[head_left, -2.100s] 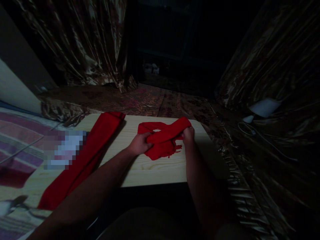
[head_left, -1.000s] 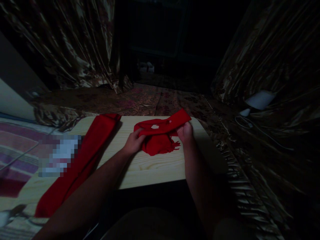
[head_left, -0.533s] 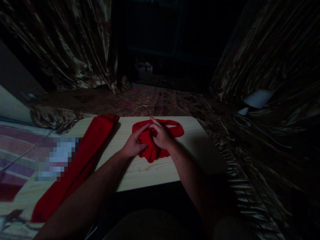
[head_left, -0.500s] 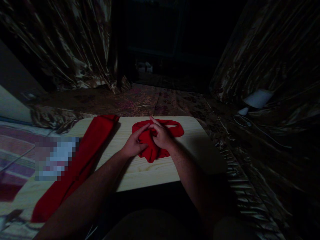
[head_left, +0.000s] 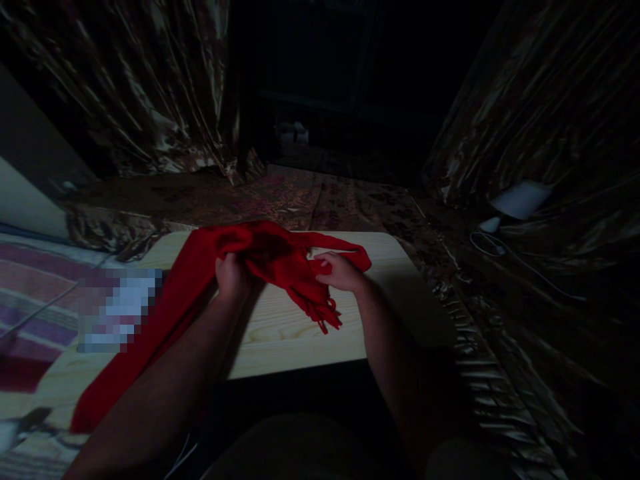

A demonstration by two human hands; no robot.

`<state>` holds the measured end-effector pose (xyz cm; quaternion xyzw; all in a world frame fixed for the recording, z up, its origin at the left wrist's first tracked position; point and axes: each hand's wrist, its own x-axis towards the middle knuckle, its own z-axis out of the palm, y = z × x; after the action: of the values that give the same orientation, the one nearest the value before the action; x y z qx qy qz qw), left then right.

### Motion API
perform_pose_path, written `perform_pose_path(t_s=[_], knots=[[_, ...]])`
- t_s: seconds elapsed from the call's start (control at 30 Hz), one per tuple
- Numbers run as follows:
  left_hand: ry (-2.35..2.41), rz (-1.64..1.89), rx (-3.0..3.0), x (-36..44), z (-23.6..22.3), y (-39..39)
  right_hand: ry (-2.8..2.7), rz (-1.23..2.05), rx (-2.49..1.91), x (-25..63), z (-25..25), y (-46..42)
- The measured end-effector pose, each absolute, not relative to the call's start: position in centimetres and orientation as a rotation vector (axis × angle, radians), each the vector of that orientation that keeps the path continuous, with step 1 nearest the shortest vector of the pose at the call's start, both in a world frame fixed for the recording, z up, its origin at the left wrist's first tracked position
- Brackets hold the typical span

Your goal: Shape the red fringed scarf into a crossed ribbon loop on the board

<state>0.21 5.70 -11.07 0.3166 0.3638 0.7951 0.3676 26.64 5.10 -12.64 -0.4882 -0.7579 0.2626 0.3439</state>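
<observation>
A red scarf (head_left: 135, 353) lies in a long folded strip down the left of a small pale wooden table (head_left: 295, 347). Its bunched part (head_left: 270, 243) stretches across the far side, and a fringed end (head_left: 323, 310) hangs down toward me. My left hand (head_left: 233, 275) is closed on the gathered cloth, its fingers partly hidden in the folds. At the right, my right hand (head_left: 341, 270) has thumb and fingers curled about a piece of the scarf above the fringe. A narrow loop of red cloth (head_left: 363, 257) lies behind my right hand.
A blurred-out flat item (head_left: 117, 313) lies at the table's left edge, over a striped cover (head_left: 40, 293). Patterned curtains (head_left: 165, 93) hang at both sides. A white lamp (head_left: 523, 200) with a cable rests on the dark patterned cloth at right.
My hands, close together over the bunched red cloth before, have moved apart. The left went left and pulled cloth across; the scarf now spans both hands, and its fringe shows.
</observation>
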Motion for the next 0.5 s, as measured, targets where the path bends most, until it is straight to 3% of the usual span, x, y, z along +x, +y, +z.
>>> perform_pose_path(t_s=[0.23,0.4,0.5], knots=[[0.96,2.063,0.943,0.0,-11.5,5.5,-1.907,0.286,-1.401,26.4,-12.2,5.2],[0.956,1.991,0.987,0.8,-11.4,4.9,-2.03,0.582,-1.114,23.6,-10.7,3.1],[1.02,1.965,1.002,0.7,-11.6,4.9,-2.269,0.544,-1.105,22.1,-10.7,2.2]])
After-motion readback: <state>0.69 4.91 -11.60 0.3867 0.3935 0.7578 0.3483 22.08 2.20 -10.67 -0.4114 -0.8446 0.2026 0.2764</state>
